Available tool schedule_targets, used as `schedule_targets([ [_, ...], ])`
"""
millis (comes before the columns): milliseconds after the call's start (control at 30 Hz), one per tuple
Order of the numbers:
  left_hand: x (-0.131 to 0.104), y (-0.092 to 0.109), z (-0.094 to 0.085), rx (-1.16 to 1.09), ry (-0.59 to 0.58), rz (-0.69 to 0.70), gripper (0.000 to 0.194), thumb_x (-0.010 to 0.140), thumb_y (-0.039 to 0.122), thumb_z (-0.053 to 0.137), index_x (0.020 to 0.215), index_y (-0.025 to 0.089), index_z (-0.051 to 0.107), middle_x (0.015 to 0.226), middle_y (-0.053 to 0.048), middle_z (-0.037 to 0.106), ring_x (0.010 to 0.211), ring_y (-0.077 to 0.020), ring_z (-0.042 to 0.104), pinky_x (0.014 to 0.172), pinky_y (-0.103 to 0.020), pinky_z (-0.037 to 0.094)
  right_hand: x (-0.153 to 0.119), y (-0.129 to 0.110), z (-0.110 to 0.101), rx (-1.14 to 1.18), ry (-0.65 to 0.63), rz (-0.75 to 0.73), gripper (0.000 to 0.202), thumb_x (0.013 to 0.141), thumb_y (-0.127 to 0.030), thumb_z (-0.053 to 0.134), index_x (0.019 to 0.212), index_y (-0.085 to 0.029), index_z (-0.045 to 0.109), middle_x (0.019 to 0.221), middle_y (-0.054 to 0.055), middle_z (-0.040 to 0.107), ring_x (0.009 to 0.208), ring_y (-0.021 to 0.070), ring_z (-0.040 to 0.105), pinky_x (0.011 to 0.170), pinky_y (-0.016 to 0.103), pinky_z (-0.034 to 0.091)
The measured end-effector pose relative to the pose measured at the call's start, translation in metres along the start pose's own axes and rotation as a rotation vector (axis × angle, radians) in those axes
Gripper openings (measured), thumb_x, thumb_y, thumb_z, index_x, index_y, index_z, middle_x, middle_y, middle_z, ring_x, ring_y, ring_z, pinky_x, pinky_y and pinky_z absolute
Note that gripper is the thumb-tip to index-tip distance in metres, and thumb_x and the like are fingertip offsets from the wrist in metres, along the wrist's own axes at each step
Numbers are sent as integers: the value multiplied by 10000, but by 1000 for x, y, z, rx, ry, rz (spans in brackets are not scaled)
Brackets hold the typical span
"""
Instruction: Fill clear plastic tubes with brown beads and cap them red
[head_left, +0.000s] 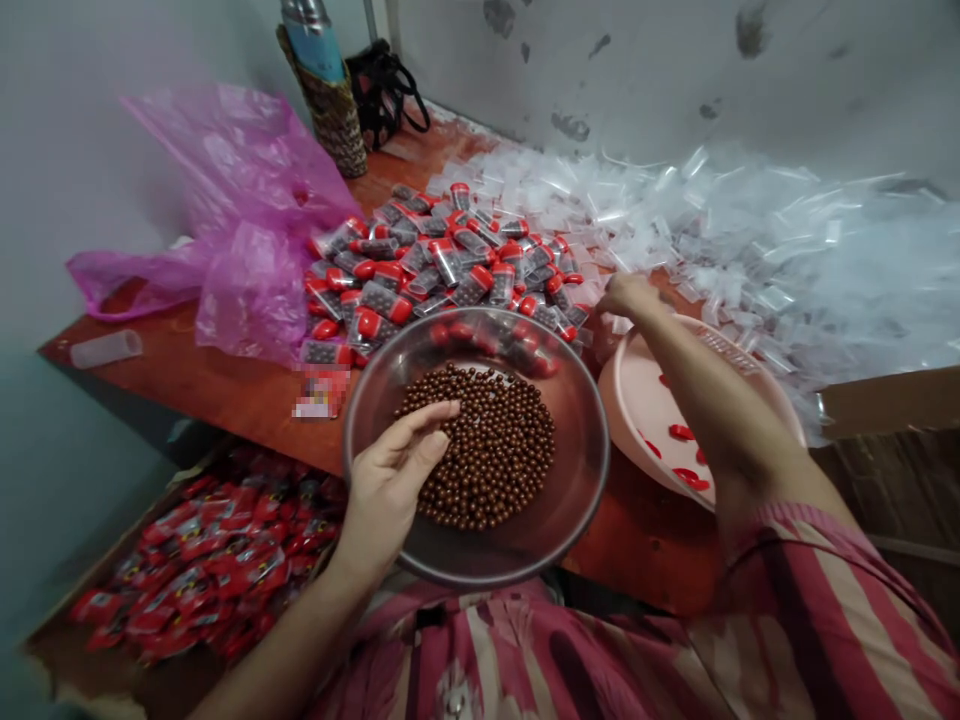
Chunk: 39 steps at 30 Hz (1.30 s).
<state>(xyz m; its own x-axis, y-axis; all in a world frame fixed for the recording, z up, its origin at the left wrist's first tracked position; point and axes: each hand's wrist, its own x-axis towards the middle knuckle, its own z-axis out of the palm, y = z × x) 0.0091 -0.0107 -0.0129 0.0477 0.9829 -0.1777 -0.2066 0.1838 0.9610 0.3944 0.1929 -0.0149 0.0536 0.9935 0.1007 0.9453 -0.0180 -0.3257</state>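
Note:
My left hand (397, 463) hovers over a metal bowl (577, 500), its thumb and forefinger stretched out slightly apart with nothing visible between them. Beneath it, small round brown balls (487, 450) cover much of the bowl's bottom. My right hand (628, 297) reaches over the far rim of a pink plastic basin (634, 395), beside a heap of clear plastic tubes (720, 230). Its fingers are bent together, and whatever they hold is hard to make out. Several red caps (681, 432) lie in the basin. Behind the bowl are piled red-capped tubes (450, 260) with dark contents.
At the left spreads a pink plastic bag (247, 220), with one clear tube (106, 348) near the table edge. A cardboard box of red packets (210, 560) stands below. A flask (315, 50) in a woven holder and a black bag (382, 95) stand at the back.

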Motion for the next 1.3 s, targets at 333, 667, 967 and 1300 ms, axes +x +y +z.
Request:
schedule_targets([
  [333, 0, 0, 7, -212, 85, 263, 192, 862, 297, 671, 1029, 238, 745, 1104, -45, 740, 1079, -184, 663, 1032, -351, 485, -102, -146, 12, -336, -175, -889, 284, 927, -253, 508, 1121, -134, 678, 1060, 141, 669, 953, 257, 566, 816, 388, 438],
  [667, -1, 0, 3, -259, 47, 320, 214, 859, 345, 672, 1036, 239, 730, 1117, -46, 739, 1070, -175, 671, 996, -326, 497, -113, -176, 63, -697, -346, -895, 323, 950, -115, 386, 1001, -83, 703, 985, 186, 665, 922, 259, 534, 740, 371, 357],
  [967, 3, -3, 1, -263, 89, 384, 189, 890, 305, 636, 1045, 249, 727, 1110, -34, 736, 1076, -167, 662, 1014, -334, 487, -122, -205, 82, 170, -630, -748, 412, 733, -146, 708, 1143, -135, 667, 1154, 122, 673, 1048, 244, 604, 896, 370, 454],
  [1300, 11, -10, 7, -181, 4, 140, 462, 768, 239, 721, 1223, 215, 645, 1345, -89, 628, 1229, -223, 598, 1056, -360, 468, -144, -183, 17, 1114, -791, -154, 534, 656, -193, 816, 1166, -213, 661, 1130, 32, 701, 1013, 168, 648, 862, 300, 531],
])
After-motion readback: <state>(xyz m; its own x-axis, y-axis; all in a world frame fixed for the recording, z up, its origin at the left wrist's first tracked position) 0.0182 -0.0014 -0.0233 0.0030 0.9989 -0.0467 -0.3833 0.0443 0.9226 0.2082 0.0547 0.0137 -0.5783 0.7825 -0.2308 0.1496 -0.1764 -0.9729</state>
